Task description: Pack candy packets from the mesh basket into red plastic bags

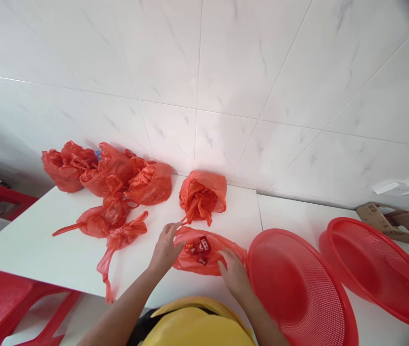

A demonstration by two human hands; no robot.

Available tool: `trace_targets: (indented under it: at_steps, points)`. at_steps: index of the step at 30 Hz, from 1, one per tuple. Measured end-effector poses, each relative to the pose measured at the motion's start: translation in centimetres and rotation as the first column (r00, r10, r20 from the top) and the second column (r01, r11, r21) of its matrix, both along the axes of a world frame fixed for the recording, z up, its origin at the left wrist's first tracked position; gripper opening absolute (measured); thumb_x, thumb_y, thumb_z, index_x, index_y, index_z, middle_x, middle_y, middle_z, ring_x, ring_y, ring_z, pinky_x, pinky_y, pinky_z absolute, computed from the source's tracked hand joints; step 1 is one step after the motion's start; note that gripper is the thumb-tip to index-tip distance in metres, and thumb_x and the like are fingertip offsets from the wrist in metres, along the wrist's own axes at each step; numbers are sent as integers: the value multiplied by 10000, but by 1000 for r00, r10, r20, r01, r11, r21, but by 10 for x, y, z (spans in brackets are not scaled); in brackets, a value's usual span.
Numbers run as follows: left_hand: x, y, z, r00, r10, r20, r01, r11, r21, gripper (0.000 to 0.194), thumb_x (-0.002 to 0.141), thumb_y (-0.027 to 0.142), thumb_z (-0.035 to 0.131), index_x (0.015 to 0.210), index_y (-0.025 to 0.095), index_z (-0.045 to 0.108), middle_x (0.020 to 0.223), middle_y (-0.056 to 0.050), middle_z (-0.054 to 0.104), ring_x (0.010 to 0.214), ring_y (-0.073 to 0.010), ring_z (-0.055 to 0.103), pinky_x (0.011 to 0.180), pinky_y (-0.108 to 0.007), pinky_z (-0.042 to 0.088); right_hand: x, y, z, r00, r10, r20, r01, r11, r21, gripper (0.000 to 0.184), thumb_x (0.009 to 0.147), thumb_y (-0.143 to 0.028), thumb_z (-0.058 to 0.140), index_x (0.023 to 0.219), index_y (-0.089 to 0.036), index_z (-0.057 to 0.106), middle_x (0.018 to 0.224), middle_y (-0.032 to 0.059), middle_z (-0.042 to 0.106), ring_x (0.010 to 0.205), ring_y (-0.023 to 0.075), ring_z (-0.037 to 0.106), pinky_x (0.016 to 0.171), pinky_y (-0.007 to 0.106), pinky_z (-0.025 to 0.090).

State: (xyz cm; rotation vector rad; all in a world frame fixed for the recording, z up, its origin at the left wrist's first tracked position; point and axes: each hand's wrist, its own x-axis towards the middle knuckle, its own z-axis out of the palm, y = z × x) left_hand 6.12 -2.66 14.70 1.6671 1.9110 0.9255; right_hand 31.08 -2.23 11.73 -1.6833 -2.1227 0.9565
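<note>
A red plastic bag (235, 241) lies on the white table in front of me, its mouth spread wide. Inside it are several small red printed packets (197, 246). My left hand (166, 247) is at the bag's left edge, thumb and fingers apart, fingertips by a thin red strand. At the right side of the same bag is my right hand (233, 270), with its thumb apart from the fingers and fingertips against the plastic. Just behind stands another red bag (204, 192) with crumpled plastic in its mouth.
Several filled red bags (154, 185) line the wall on the left, with knotted red bags (96, 222) before them. To the right sit two red plastic baskets (279, 278) (355, 254) and an open cardboard box (380, 218). Red stools (2, 298) stand at the lower left.
</note>
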Motion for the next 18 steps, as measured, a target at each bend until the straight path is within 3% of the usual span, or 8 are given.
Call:
trace_targets:
  at_steps: [2, 5, 8, 11, 14, 16, 18]
  points:
    - [2, 1, -2, 997, -46, -55, 47, 999, 17, 448, 755, 136, 515, 1181, 274, 534, 1234, -70, 483, 1078, -224, 541, 920, -397, 453, -1, -2, -6, 994, 86, 66, -82, 995, -55, 309, 795, -176, 444, 1013, -188, 663, 1141, 84, 630, 1116, 237, 528, 964, 351, 371]
    - [3, 4, -8, 994, -89, -63, 88, 996, -19, 343, 782, 105, 437, 1040, 255, 606, 1178, -52, 534, 960, -187, 602, 848, -351, 490, 0, -6, -14, 988, 130, 80, -116, 981, -153, 192, 745, -149, 476, 730, -172, 666, 834, 57, 680, 790, 197, 607, 743, 297, 427]
    - [0, 6, -13, 996, -86, -38, 84, 996, -36, 304, 794, 85, 390, 936, 229, 617, 1030, -33, 611, 886, -162, 623, 781, -298, 508, 3, -7, -17, 990, 129, 61, -112, 967, -229, 188, 745, -167, 471, 642, -175, 629, 656, 22, 645, 599, 158, 566, 601, 262, 396]
    - [-1, 5, -9, 995, -47, -83, 46, 999, -5, 305, 798, 67, 394, 965, 206, 609, 1076, -69, 606, 969, -196, 600, 833, -337, 492, 4, -2, -14, 998, 63, 9, -59, 973, -222, 227, 788, -212, 448, 885, -203, 652, 898, 29, 687, 807, 172, 613, 695, 256, 420]
    - [5, 2, 2, 945, -41, -324, 84, 989, 120, 307, 835, 81, 417, 1037, 205, 612, 1237, -114, 545, 1120, -271, 513, 927, -444, 423, 2, 8, -12, 999, -54, 5, 53, 977, -205, 413, 808, -274, 446, 1205, -197, 527, 1101, 68, 643, 964, 197, 599, 781, 284, 428]
    - [13, 1, 8, 872, -170, -459, 256, 958, 131, 294, 870, 106, 420, 1062, 219, 612, 1197, -100, 583, 1082, -253, 527, 918, -427, 424, 1, 18, -13, 995, -101, 10, 101, 974, -202, 499, 806, -297, 445, 1293, -189, 447, 1013, 62, 658, 878, 201, 617, 738, 299, 440]
    - [22, 5, 6, 785, -373, -494, 441, 897, 22, 289, 883, 114, 424, 1072, 232, 607, 1081, -69, 639, 990, -203, 569, 877, -357, 455, -1, 29, -15, 993, -116, 3, 114, 974, -195, 539, 798, -296, 448, 1328, -203, 409, 885, 28, 665, 774, 196, 619, 686, 300, 445]
